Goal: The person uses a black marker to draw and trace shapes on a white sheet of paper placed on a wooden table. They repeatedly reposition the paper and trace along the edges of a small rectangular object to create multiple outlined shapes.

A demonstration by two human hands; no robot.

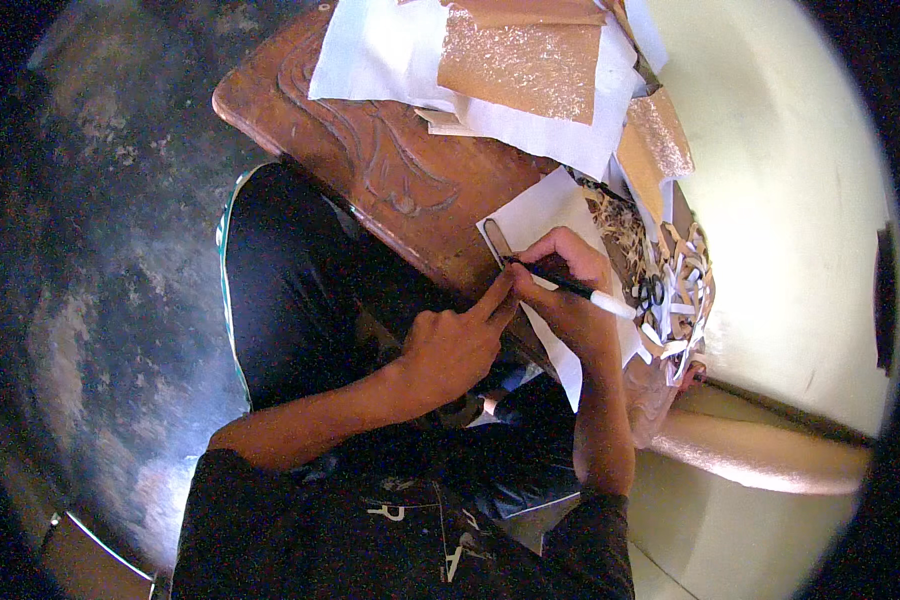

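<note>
My right hand (580,300) is closed round a black marker with a white end (612,304), its tip down at a white sheet of paper (560,205). A narrow, round-ended strip (496,240) with a dark edge lies on the sheet's left corner. Coming from the left, my left hand (455,345) has its index finger stretched out and the others curled. That fingertip presses at the strip's near end, close beside the marker tip. The exact contact there is partly hidden by the fingers.
The sheet lies on a carved brown wooden table (390,170). Brown and white sheets (520,60) are stacked at its far end. Along the right are many paper scraps (685,290) and dark-handled scissors (652,291). A pale wall (790,200) stands beyond.
</note>
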